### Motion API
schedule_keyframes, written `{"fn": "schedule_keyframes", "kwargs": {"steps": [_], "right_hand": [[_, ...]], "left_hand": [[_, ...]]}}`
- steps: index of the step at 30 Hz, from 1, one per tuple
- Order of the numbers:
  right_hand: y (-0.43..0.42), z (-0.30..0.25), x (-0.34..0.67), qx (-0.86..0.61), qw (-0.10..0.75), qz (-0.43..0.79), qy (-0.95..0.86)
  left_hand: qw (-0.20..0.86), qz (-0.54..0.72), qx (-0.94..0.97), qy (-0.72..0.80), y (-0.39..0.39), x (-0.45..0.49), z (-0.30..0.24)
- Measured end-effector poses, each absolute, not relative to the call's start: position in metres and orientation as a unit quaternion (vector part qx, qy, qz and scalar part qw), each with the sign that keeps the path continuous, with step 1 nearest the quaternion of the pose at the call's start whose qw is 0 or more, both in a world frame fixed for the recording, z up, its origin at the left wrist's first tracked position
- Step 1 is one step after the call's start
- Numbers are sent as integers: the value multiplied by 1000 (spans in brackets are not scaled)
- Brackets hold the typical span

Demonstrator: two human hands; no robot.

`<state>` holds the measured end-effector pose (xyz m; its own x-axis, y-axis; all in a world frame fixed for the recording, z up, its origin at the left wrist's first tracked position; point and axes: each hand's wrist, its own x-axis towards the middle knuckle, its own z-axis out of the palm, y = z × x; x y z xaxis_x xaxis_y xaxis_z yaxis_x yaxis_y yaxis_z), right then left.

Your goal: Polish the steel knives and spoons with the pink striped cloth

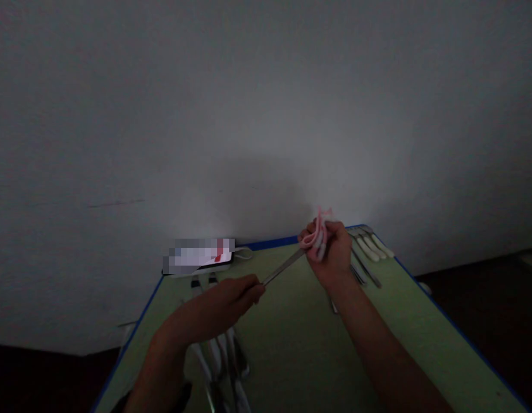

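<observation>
My left hand (242, 293) is closed around one end of a slim metal piece of cutlery (285, 267), held slanting up to the right above the table. Its other end disappears into a pink and white cloth (319, 238), so whether it is a knife, fork or spoon cannot be told. My right hand (338, 246) grips this bunched cloth around the hidden end. Under and beside my left forearm lie several pieces of cutlery (218, 358), partly covered by the arm. Past my right wrist are several metal handles (369, 269) and white-handled forks (373, 245).
The green table (291, 344) has a blue edge and stands against a grey wall (266, 115). At its back left corner a phone (209, 265) with a lit, partly blurred screen leans near the wall, a pale loop strap (243, 252) beside it. The room is dim.
</observation>
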<state>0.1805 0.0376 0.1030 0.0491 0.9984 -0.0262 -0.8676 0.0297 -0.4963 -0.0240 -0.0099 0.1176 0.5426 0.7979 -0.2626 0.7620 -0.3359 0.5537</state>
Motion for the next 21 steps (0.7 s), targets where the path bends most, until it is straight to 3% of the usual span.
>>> {"fn": "schedule_keyframes", "kwargs": {"steps": [8,14,21], "right_hand": [[28,97,148,-267,702,648,-128],[25,87,135,-339,674,625,-200],[21,86,136,-363,681,545,-327]], "left_hand": [[331,29,822,463,-9,-18,107],[325,27,821,469,-8,-18,109],[492,65,727,474,-11,-17,119]]}}
